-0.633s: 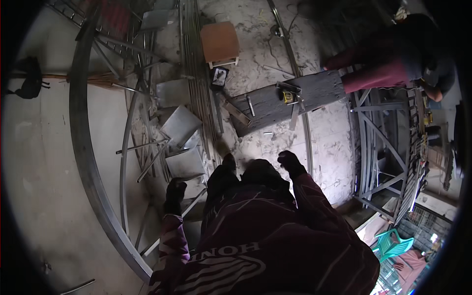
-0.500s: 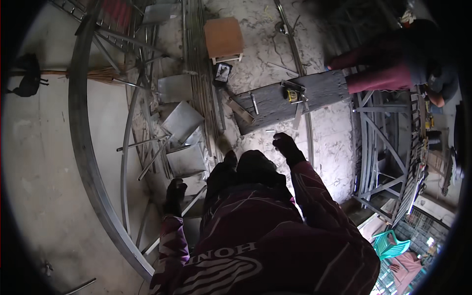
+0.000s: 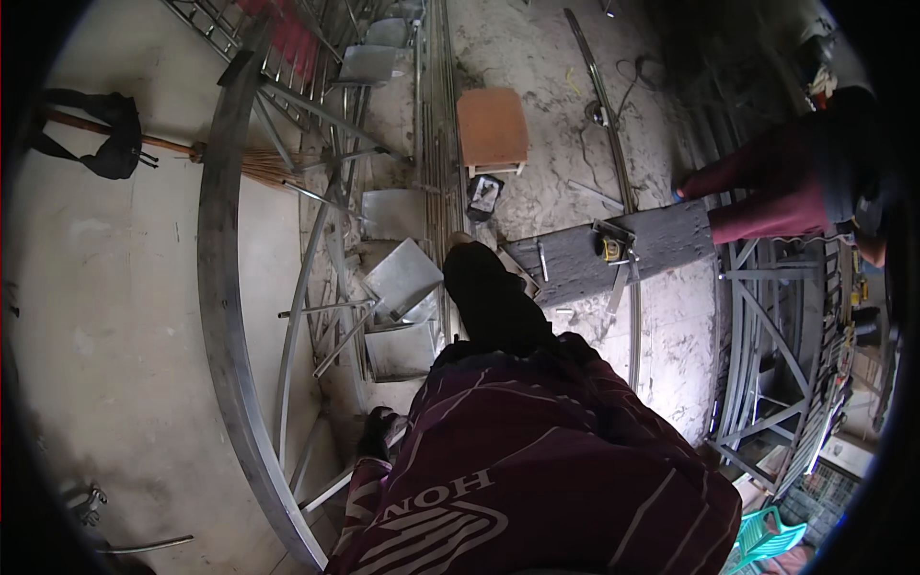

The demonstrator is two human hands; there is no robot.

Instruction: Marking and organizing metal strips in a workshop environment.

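My left hand (image 3: pixel 377 433), dark and perhaps gloved, hangs low beside my body near a pale metal tube (image 3: pixel 329 489). Its fingers are too dark to read, and nothing held shows. My right hand is out of sight. Ahead of my left hand lie several grey sheet-metal pieces (image 3: pixel 404 278) among thin tubes. My dark trouser leg (image 3: pixel 489 297) is stretched forward beside a long dark board (image 3: pixel 661 244). On that board are a yellow and black tape measure (image 3: pixel 609 249), an angled metal tool (image 3: pixel 619 284) and a short metal piece (image 3: pixel 542 261).
A thick curved-looking metal beam (image 3: pixel 222 287) runs along the left. Past the board stand a brown-topped stool (image 3: pixel 493 126) and a small black container (image 3: pixel 485 196). Welded metal frames (image 3: pixel 767 335) line the right, where another person (image 3: pixel 776 192) bends over. A green plastic chair (image 3: pixel 767 539) is at lower right.
I have stepped forward, one leg now reaching ahead. The surroundings shift right and downward in view. My right hand, raised before near the board, has dropped out of sight; my left stays low.
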